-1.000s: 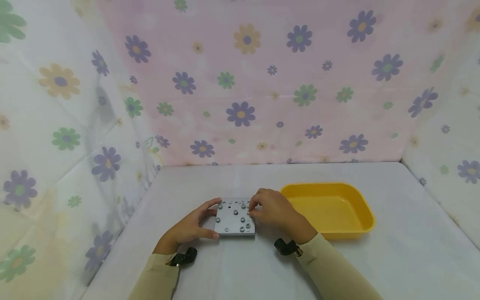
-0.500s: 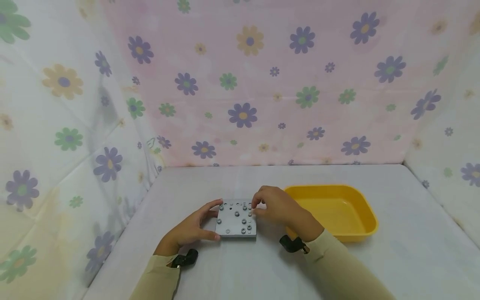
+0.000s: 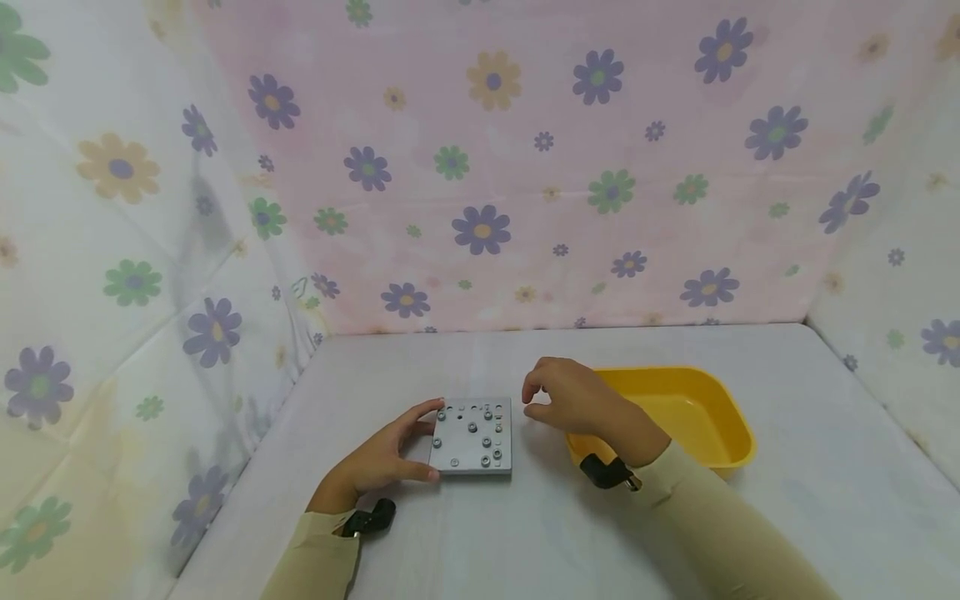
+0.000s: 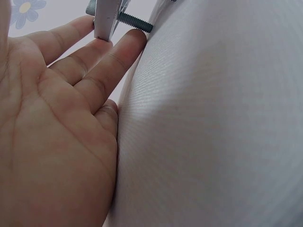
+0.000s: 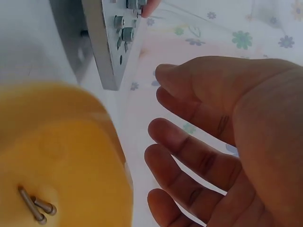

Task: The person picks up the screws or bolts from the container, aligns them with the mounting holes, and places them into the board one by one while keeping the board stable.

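Note:
A square silver metal plate (image 3: 453,450), drilled with holes and set with several socket-head bolts (image 3: 472,427), lies on the white table. My left hand (image 3: 382,450) holds it by its left side, thumb at the near corner and index finger at the far one. In the left wrist view a dark threaded bolt shank (image 4: 135,21) sticks out under the plate, a fingertip right beside it. My right hand (image 3: 573,400) hovers between plate and yellow tray, fingers loosely bent, thumb and index apart. The right wrist view shows nothing between its fingers.
The yellow tray (image 3: 731,408) stands right of the plate, partly behind my right hand and forearm. Two bolts (image 5: 33,205) lie in it, seen from the right wrist. Flower-printed cloth walls (image 3: 480,283) enclose the table (image 3: 480,533) at the back and both sides.
My right hand has drawn away from the plate's right edge toward the tray, its thumb and index finger parting. My left hand stays at the plate's left side.

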`<state>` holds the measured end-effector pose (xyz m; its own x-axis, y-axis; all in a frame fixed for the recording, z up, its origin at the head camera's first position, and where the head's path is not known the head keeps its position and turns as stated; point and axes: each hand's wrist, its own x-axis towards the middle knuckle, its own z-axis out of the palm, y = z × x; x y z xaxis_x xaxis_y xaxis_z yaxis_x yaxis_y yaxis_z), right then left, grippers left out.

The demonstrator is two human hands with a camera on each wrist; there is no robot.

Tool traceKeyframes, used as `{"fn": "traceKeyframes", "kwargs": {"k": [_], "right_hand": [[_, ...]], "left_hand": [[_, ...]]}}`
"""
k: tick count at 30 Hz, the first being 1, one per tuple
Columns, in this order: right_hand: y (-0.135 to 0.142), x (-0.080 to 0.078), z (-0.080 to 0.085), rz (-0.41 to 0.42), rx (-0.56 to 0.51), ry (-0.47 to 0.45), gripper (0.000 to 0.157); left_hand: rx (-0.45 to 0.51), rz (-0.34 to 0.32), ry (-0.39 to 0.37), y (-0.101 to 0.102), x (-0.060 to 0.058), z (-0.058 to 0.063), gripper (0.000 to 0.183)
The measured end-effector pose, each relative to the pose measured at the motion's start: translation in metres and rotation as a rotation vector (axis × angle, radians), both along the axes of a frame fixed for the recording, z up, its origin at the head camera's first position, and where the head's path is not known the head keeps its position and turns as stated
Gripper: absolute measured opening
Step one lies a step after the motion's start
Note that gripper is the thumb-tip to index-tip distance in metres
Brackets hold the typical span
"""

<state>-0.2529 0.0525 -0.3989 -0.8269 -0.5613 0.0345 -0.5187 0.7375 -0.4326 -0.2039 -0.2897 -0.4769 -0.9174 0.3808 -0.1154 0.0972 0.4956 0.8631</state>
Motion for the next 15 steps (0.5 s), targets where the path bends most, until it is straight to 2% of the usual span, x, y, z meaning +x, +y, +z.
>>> {"fn": "traceKeyframes", "kwargs": {"k": [10, 15], "right_hand": [[0.011, -0.003, 0.007, 0.007, 0.030, 0.005, 0.004], [0.021, -0.007, 0.003, 0.005, 0.008, -0.039, 0.003]], "left_hand": [[0.007, 0.007, -0.013, 0.000, -0.001, -0.001, 0.108], [0.002, 0.010, -0.014, -0.001, -0.001, -0.001, 0.109]]}}
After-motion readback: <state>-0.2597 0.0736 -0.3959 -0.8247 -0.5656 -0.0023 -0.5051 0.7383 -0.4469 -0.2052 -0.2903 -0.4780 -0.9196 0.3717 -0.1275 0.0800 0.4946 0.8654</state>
